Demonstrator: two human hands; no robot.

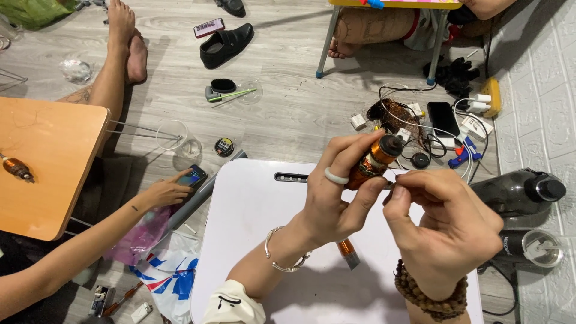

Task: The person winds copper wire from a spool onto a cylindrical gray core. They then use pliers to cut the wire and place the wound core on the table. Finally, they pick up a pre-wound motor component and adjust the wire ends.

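Observation:
My left hand (336, 198), with a pale ring and a silver bracelet, grips a small copper-wound coil (375, 161) with a dark cap, held up above the white table (258, 228). My right hand (447, 225), with a brown bead bracelet, is closed beside the coil, its fingertips pinched at the coil's lower side; what they pinch is too small to tell. A second copper coil piece (348, 253) lies on the white table under my left wrist.
Another person's hand (165, 192) at the left touches a phone (192, 177). An orange table (48, 162) carries a small coil (17, 168). Black shoe (227, 43), tangled cables and chargers (432, 126), dark bottles (522, 192) lie on the floor.

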